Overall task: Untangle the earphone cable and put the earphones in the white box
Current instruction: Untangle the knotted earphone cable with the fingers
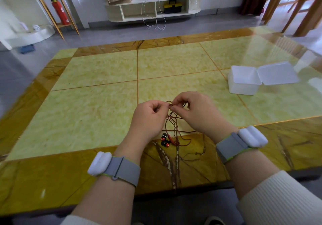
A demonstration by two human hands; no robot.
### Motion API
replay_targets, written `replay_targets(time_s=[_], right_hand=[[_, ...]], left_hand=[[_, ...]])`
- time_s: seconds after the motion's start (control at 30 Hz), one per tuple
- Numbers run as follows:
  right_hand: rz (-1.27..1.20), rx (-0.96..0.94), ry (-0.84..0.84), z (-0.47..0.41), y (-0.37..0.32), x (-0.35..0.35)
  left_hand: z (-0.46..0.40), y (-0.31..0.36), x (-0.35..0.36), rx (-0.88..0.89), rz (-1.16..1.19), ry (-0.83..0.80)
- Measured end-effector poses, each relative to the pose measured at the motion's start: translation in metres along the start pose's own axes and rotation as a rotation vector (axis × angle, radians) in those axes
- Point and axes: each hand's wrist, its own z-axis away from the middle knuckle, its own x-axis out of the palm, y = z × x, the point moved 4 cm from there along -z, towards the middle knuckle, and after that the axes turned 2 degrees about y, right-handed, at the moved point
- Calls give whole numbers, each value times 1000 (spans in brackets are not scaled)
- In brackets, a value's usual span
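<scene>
Your left hand (149, 113) and right hand (193, 109) both pinch the tangled earphone cable (171, 120) between them, its earbuds (164, 139) hanging just below, the open white box (244, 83) well beyond your right hand.

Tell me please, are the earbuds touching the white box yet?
Apart. The head view shows the earbuds lying near the table's front edge, with bare tabletop between them and the white box.

We see a table (104, 71) of glossy, marble-patterned stone look, mirror-smooth. At two o'clock the white box (243, 83) looks like matt, translucent plastic. The earphone cable (171, 122) looks like reddish braided cord; the earbuds (165, 139) show shiny black and red metallic shells.
</scene>
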Motion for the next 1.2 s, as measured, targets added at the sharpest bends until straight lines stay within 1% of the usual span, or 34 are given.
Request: replay_targets(time_s=[0.1,0.2,0.27,0.37,0.43,0.53,0.63,0.73,0.87,0.93,1.0,1.1,1.2], right_hand=[[36,-1,-17,1,-1,1],[-23,85,82,-1,7,-7],[-3,168,166,-1,14,-15],[36,236,202,0,19,-20],[-12,196,167,1,15,-19],[-168,78,70,2,4,-9],[-250,14,69,4,-2,-8],[-207,-34,127,3,-2,-15],[-46,-98,68,3,-4,-9],[-21,-76,38,2,-6,-6],[-35,-37,44,2,-5,-6],[-112,65,126,1,1,-12],[-156,185,244,0,10,-20]], left_hand=[[1,0,-1,-4,-15,8],[1,-1,-4,-28,-35,28],[1,-1,-5,-45,-49,41],[1,-1,-6,-61,-43,51],[1,0,-5,-56,-40,52],[2,1,-6,-43,-29,46],[1,0,-5,-47,-19,37],[0,-1,-5,-63,0,42],[0,1,-3,-26,7,25],[1,3,-3,-14,20,18],[1,3,-3,-11,32,12],[2,2,-3,-27,42,8],[2,2,-3,-40,44,-1]])
